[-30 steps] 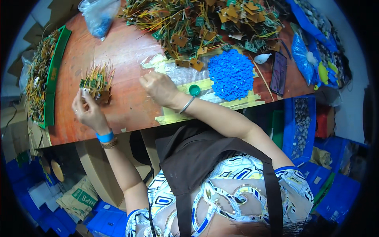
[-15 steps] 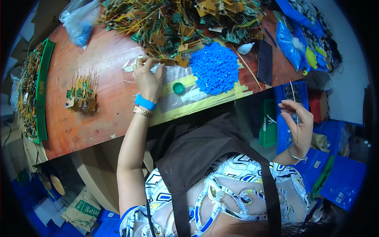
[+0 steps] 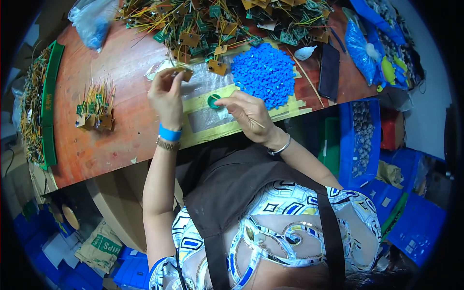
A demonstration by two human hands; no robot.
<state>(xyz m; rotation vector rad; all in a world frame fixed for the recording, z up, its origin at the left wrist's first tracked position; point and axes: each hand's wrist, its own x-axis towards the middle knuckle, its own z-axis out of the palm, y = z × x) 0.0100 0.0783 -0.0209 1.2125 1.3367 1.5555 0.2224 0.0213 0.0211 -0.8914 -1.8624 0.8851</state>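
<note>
My left hand [image 3: 165,100] pinches a small brown circuit board [image 3: 185,74] between thumb and fingers, just above the table. In my right hand [image 3: 250,115] is a thin wooden stick [image 3: 257,123]. Its front end reaches to the small green cap [image 3: 211,105] lying on the taped plastic sheet. What the cap contains is too small to tell. A heap of small blue pieces [image 3: 263,75] lies beyond my right hand. Single boards, one of them a brown board [image 3: 217,67], lie at the near edge of the large pile of wired circuit boards [image 3: 198,36].
On the left of the red table [image 3: 130,121] stands a cluster of wired boards [image 3: 95,113], near a green-edged tray [image 3: 50,106] full of boards. A phone [image 3: 329,72], a long stick [image 3: 309,79] and a white bottle [image 3: 304,52] lie at right. A blue bin [image 3: 362,140] stands below.
My right hand has come in from the right side, bringing the stick to the green cap. My left hand has drawn slightly back and lifted a board from the pile's edge.
</note>
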